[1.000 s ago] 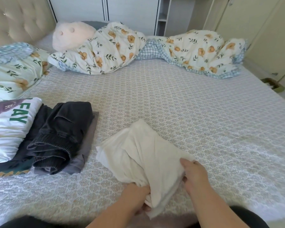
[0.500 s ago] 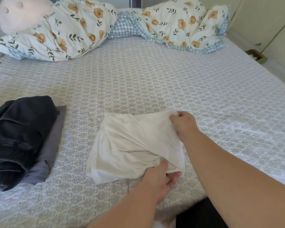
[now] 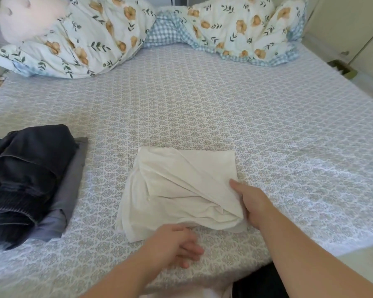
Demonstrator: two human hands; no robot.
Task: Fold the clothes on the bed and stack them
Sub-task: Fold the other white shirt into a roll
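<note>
Folded cloth [image 3: 181, 186] on bed [image 3: 202, 108]: right hand [image 3: 253, 203] grips its right edge, steadying the fold; left hand [image 3: 177, 244], just below, lies relaxed, empty.

Folded garment [image 3: 181, 186] mid-bed [image 3: 224, 108], clothes stack [image 3: 30, 175] left, duvet [image 3: 138, 31] behind

Soft, even daylight fills the scene, brightest on the bed [image 3: 202, 104] toward its right edge where the sheet washes out pale, with only faint shadows, slight overall blur, and wide-angle bending along the bed's far corners.
</note>
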